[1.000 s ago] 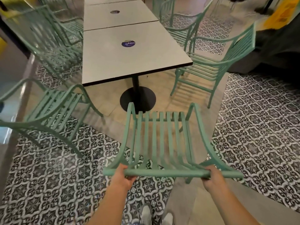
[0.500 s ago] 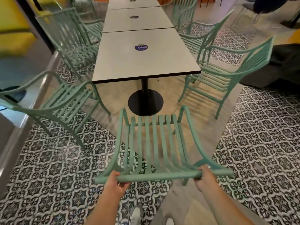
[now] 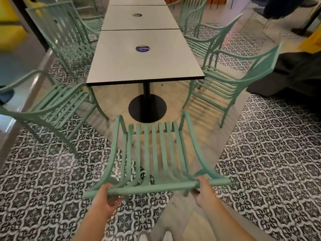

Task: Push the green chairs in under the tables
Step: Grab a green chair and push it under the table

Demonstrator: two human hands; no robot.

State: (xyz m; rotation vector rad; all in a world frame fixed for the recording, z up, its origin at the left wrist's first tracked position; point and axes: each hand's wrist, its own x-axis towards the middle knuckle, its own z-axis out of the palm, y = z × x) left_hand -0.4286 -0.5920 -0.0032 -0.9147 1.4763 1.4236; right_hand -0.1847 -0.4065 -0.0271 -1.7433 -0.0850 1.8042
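Patterned floor [image 3: 52, 180]; green chair [image 3: 152, 153] facing table [image 3: 144, 66].

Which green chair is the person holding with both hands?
The chair at the near end of the table. The left hand and right hand grip its top rail; nobody touches the others.

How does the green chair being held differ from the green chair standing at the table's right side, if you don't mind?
The held chair faces the table end; the right-side chair faces its long side. The left hand and right hand grip the held chair's top rail; nothing touches the right-side chair. Neither is pushed under. Both are green, slatted, with armrests.
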